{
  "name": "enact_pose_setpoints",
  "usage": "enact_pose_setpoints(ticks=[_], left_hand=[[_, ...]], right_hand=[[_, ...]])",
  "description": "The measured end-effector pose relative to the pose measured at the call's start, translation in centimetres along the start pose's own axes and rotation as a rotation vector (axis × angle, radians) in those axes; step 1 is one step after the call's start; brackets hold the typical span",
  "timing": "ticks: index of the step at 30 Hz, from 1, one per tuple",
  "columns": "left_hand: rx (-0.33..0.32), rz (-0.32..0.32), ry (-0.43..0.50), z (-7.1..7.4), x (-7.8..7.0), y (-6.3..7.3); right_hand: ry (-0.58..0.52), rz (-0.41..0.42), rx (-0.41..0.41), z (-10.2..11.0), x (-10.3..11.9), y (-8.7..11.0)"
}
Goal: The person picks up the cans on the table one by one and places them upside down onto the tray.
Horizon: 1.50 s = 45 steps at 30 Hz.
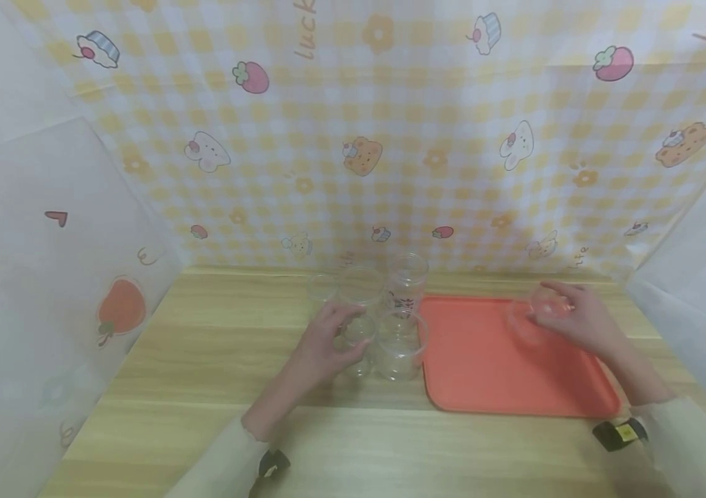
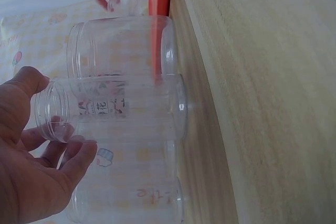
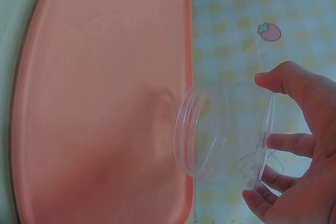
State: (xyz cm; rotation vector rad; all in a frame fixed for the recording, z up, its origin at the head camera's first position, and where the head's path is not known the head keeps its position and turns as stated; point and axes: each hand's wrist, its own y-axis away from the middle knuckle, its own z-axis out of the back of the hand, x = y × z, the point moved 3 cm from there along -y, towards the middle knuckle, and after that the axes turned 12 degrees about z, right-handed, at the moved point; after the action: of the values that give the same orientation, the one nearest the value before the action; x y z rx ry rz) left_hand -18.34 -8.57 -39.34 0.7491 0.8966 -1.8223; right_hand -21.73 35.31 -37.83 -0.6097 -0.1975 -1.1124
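My left hand [image 1: 318, 346] grips a slim clear plastic jar [image 2: 157, 108] round its neck, thumb on one side and fingers on the other. That jar stands upright, its base right at the wooden table. Over the red tray [image 1: 502, 373], my right hand [image 1: 580, 318] holds a short, wide clear jar [image 3: 231, 129] by its base end. Its threaded mouth points down at the tray. A wide clear jar [image 1: 399, 360] stands beside the slim one, close to the tray's left edge. Behind it is a tall clear jar [image 1: 408, 277]; dark and red print shows through the plastic.
More clear jars, one narrow [image 1: 322, 287] and one wider [image 1: 361, 280], stand behind my left hand. The wooden table [image 1: 216, 346] carries everything. A yellow checked cloth [image 1: 328, 138] hangs at the back, with white printed sheets [image 1: 29, 242] along the sides.
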Motion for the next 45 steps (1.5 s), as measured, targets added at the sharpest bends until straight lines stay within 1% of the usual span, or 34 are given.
enact_pose_setpoints(ticks=[3,12,24,31,39,42,45], left_hand=[[0.004,-0.009,0.005,0.0,0.1,0.0],[0.002,-0.011,0.001,-0.1,0.2,0.1],[-0.004,-0.02,-0.014,-0.1,0.1,0.1],[-0.003,-0.017,-0.019,-0.1,0.2,0.1],[-0.01,-0.035,-0.036,0.0,0.0,0.1],[-0.006,-0.024,-0.027,0.0,-0.1,0.1],[-0.005,-0.012,-0.021,0.1,-0.1,0.1]], right_hand=[[0.011,-0.016,0.018,0.0,-0.4,0.0],[0.032,-0.032,0.028,0.2,-1.6,0.3],[0.057,-0.119,0.078,-0.1,-3.4,1.0],[0.1,-0.124,0.064,-0.5,-4.0,0.9],[0.106,-0.144,0.06,-1.1,-4.3,0.8],[0.109,-0.147,0.061,-1.2,-4.0,0.7],[0.114,-0.156,0.083,-1.1,-3.8,0.5]])
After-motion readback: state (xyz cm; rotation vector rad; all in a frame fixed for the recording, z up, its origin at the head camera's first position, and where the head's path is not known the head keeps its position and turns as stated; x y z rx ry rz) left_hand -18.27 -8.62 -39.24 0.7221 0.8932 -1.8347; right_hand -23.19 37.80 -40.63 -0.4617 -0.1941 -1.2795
